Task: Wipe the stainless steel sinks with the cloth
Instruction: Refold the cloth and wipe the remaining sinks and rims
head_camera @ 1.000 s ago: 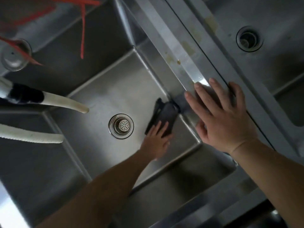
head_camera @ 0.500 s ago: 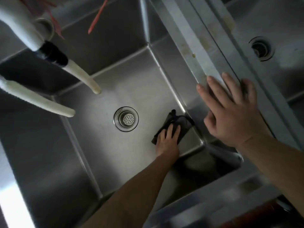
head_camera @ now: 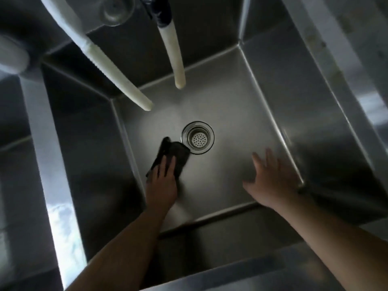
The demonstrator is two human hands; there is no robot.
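Note:
A deep stainless steel sink point(head_camera: 241, 97) fills the view, with a round strainer drain point(head_camera: 197, 137) in the middle of its floor. A dark cloth point(head_camera: 178, 154) lies on the floor just left of the drain. My left hand point(head_camera: 161, 181) presses flat on the cloth with straight fingers. My right hand point(head_camera: 270, 181) hovers above the sink's right side, fingers spread and blurred, holding nothing.
Two white hose spouts point(head_camera: 174, 51) point(head_camera: 117, 76) hang over the far half of the sink. A second basin point(head_camera: 12, 143) lies to the left beyond a steel divider point(head_camera: 48, 154). The right rim point(head_camera: 336, 59) runs along the right side.
My left hand slid the cloth from the sink's right corner to the left of the drain. My right hand left the right rim and came over the basin. The view swung left.

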